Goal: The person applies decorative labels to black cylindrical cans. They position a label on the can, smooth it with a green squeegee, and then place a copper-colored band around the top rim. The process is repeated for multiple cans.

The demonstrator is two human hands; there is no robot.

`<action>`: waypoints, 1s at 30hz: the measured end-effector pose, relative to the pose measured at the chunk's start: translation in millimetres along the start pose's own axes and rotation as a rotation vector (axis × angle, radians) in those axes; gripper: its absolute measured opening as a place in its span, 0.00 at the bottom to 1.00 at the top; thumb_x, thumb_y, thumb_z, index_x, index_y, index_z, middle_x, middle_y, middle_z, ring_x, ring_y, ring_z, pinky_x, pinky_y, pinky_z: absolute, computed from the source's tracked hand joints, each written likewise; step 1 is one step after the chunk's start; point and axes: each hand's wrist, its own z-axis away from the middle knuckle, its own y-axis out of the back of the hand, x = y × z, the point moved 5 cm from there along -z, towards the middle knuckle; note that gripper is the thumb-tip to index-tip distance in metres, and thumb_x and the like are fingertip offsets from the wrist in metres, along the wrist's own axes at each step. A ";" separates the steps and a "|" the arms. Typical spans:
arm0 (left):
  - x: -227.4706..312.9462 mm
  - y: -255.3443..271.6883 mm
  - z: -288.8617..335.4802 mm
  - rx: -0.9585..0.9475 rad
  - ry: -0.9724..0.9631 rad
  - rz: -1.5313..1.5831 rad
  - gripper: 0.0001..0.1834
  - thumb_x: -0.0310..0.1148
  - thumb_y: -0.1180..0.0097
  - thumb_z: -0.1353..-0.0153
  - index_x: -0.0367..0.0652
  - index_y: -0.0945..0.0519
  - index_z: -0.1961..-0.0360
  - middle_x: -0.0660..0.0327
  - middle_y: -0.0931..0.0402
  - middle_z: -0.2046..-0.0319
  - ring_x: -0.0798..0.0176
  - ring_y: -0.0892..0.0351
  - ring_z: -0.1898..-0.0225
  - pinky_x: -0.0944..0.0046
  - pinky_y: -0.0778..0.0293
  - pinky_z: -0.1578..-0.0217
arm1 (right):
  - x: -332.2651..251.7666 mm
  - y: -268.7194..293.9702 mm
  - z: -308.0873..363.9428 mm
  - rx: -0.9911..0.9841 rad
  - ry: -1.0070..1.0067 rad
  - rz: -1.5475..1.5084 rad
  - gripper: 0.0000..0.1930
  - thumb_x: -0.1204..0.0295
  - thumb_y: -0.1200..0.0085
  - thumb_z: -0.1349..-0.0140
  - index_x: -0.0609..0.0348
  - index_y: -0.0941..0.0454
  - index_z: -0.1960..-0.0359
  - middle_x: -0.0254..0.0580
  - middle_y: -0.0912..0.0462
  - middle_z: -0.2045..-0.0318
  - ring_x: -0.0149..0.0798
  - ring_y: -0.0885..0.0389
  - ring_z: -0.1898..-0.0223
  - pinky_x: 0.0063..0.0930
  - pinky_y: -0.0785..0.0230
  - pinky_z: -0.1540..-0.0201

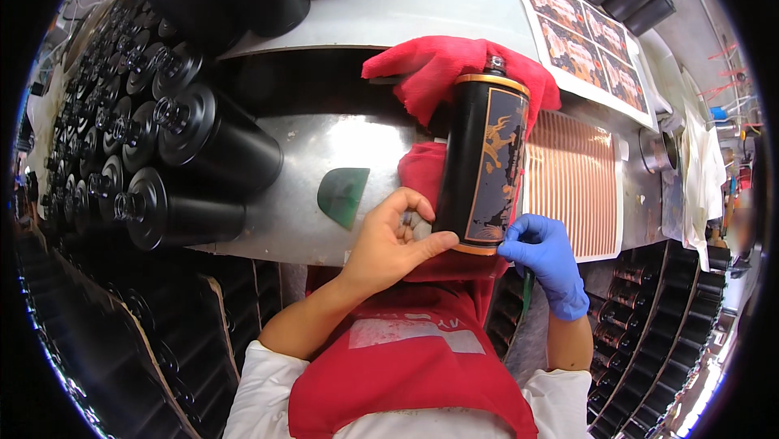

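Note:
A black bottle (479,165) lies with its neck pointing away from me, a dark decal with orange figures on its side and gold bands near both ends. My left hand (391,234), bare with grey finger covers, is closed at the bottle's lower left, its thumb pressed on the base edge. In a blue glove, my right hand (545,254) pinches at the lower right end of the near gold band; what its fingertips hold is too small to tell. Red cloth (438,66) lies under the bottle. Left of it rests a green scraper (342,195).
Many black bottles (227,139) crowd the left side, with more at the back. On the right lie a sheet of copper-coloured strips (572,183) and a printed picture sheet (588,37). Racks of bottles (641,309) stand below the metal table's (284,135) near edge.

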 end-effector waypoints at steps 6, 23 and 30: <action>-1.8 4.5 -7.4 -0.079 0.019 -0.029 0.16 0.30 0.32 0.51 0.43 0.31 0.70 0.77 0.40 0.80 0.85 0.47 0.82 0.80 0.52 0.83 | 10.6 1.4 -6.0 0.016 0.038 -0.035 0.09 0.76 0.34 0.54 0.61 0.24 0.74 0.30 0.23 0.78 0.21 0.27 0.77 0.13 0.37 0.76; 49.2 -25.7 15.3 -0.058 -0.729 -0.674 0.40 0.39 0.27 0.63 0.43 0.30 0.46 0.51 0.31 0.51 0.57 0.31 0.48 0.56 0.35 0.48 | 3.1 1.2 -8.4 -0.022 0.073 0.060 0.09 0.72 0.35 0.52 0.60 0.24 0.75 0.29 0.24 0.79 0.20 0.29 0.77 0.14 0.37 0.74; 35.9 -68.1 -3.4 -0.089 -0.800 -1.148 0.49 0.40 0.30 0.61 0.38 0.40 0.37 0.36 0.50 0.39 0.32 0.50 0.38 0.40 0.53 0.39 | 3.0 9.2 -9.6 -0.152 0.066 -0.010 0.09 0.71 0.35 0.51 0.63 0.21 0.72 0.31 0.22 0.77 0.21 0.27 0.74 0.15 0.34 0.71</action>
